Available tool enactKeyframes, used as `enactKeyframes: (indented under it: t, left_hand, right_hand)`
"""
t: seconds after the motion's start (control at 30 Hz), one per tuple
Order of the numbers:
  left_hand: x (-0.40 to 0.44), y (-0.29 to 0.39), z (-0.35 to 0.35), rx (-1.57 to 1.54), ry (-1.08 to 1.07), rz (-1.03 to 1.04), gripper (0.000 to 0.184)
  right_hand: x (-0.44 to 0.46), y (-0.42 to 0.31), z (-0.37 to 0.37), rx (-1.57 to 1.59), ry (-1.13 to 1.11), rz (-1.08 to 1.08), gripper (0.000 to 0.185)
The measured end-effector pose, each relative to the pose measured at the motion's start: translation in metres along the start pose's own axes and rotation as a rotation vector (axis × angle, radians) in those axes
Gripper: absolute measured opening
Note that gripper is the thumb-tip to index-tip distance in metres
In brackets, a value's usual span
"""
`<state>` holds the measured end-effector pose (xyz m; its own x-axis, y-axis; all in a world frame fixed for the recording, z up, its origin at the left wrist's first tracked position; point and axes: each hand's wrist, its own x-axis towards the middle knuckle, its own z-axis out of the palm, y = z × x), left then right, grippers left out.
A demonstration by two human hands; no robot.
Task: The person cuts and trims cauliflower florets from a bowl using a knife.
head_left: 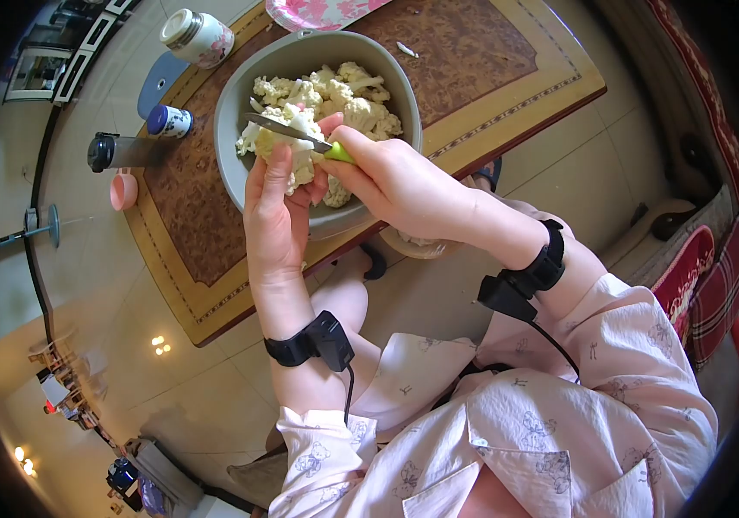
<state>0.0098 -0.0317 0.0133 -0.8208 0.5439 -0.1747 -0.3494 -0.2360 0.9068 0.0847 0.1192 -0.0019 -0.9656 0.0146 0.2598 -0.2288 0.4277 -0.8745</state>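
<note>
My left hand [276, 203] holds a piece of cauliflower [300, 155] over the near part of a grey basin [229, 129]. The fingers wrap round its sides. In my right hand [395, 177] is a small knife [293, 132] with a green handle, its dark blade lying across the top of that piece and pointing left. Cut cauliflower florets [365, 108] fill much of the basin beneath. The fingertips of my right hand are close to those of my left, by the knife handle.
The basin stands on a wooden table [473, 52]. To its left are a floral jar [201, 39], a blue-lidded jar [169, 122], a dark-lidded bottle [128, 152] and a pink cup [124, 190]. A pink patterned tray [322, 13] lies beyond. Below the table edge is a bowl [412, 244].
</note>
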Motion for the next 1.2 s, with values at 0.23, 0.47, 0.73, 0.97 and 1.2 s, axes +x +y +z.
enactKeyframes:
  t: [0.23, 0.47, 0.73, 0.97, 1.2]
  left_hand:
    - [-0.005, 0.002, -0.006, -0.013, 0.029, -0.018, 0.04]
    - [-0.007, -0.002, -0.009, 0.065, -0.025, -0.082, 0.036]
    - [-0.009, 0.003, -0.006, 0.119, 0.008, -0.142, 0.037]
    - [-0.008, 0.008, -0.024, 0.194, -0.131, -0.212, 0.042]
    - [-0.003, 0.003, -0.026, -0.258, 0.061, -0.049, 0.036]
  right_hand:
    - [0.002, -0.001, -0.002, 0.034, 0.171, -0.033, 0.023]
    - [0.012, 0.01, -0.002, 0.144, 0.307, -0.056, 0.026]
    - [0.014, 0.011, -0.003, 0.415, 0.29, 0.102, 0.02]
    - [0.018, 0.005, -0.021, 0.795, 0.263, 0.355, 0.015]
    - [0.018, 0.005, -0.035, 1.192, 0.182, 0.458, 0.021]
